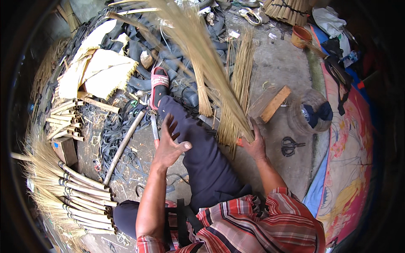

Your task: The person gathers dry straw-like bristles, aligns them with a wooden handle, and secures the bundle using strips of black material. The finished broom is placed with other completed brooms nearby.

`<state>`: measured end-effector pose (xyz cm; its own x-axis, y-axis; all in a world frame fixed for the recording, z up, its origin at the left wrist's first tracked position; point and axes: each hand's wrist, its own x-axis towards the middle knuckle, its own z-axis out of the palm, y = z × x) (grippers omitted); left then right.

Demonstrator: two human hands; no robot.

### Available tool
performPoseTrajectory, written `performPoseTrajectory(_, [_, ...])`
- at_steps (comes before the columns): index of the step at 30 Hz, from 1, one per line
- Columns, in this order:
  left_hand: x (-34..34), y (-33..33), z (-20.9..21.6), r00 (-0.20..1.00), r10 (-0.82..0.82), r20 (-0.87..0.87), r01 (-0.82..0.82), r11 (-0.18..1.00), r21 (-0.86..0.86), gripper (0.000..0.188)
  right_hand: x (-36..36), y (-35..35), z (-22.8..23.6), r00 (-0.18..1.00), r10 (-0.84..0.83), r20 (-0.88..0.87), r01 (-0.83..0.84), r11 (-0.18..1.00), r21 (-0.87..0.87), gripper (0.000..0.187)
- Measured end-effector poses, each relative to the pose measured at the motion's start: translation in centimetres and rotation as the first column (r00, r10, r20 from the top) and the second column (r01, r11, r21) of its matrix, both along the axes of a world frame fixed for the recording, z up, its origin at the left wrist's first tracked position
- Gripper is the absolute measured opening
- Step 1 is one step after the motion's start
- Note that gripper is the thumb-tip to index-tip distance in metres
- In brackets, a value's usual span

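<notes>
My right hand (255, 146) is closed round the lower end of a bundle of thin straw stalks (223, 84). The bundle slants up and to the left, its far end smeared by motion. With fingers spread and nothing in it, my left hand (169, 147) is raised over my outstretched leg. Close by it lies a knife (154, 128) with a reddish handle. Beneath the held bundle, more loose stalks (241, 71) lie on the floor. A smaller straw bundle (204, 99) rests beside my shin. Something orange (240, 142) shows next to my right hand, too small to name.
Grass brooms with bamboo handles (88, 204) are stacked at the left, below cut bamboo pieces (65, 120). A bamboo pole (123, 147) lies near black rubber strips (114, 130). At right are a wood block (275, 103), scissors (291, 146), a coil (297, 114) and a patterned mat (344, 168).
</notes>
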<state>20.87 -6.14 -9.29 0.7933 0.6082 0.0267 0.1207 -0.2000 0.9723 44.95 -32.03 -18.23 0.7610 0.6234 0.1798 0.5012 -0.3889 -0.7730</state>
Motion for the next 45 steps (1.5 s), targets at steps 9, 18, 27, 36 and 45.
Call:
performPoseTrajectory(9, [9.6, 4.7, -1.2, 0.837, 0.297, 0.459, 0.105, 0.737, -0.667, 0.093, -3.9, 0.8, 1.4, 0.954, 0.279, 0.112, -0.281, 0.960, -0.002, 0.089])
performPoseTrajectory(18, [6.4, -3.5, 1.9, 0.668, 0.482, 0.567, 0.248, 0.575, -0.780, 0.130, -5.6, 6.1, 3.5, 0.930, 0.367, 0.012, -0.367, 0.927, 0.072, 0.048])
performPoseTrajectory(27, [4.4, -2.4, 8.9, 0.696, 0.562, 0.447, -0.297, 0.792, -0.533, 0.047, -7.2, 10.9, 9.8, 0.826, 0.525, 0.204, -0.547, 0.835, 0.067, 0.054])
performPoseTrajectory(36, [-5.7, 3.4, 15.9, 0.531, 0.684, 0.501, -0.772, 0.634, -0.048, 0.038, -9.3, 16.2, 15.3, 0.780, 0.626, -0.013, -0.534, 0.676, 0.507, 0.069])
performPoseTrajectory(45, [-2.9, -1.3, 0.8, 0.799, 0.434, 0.416, -0.562, 0.784, 0.261, 0.032, -18.2, 23.2, 20.1, 0.502, 0.865, 0.011, -0.699, 0.398, 0.593, 0.079])
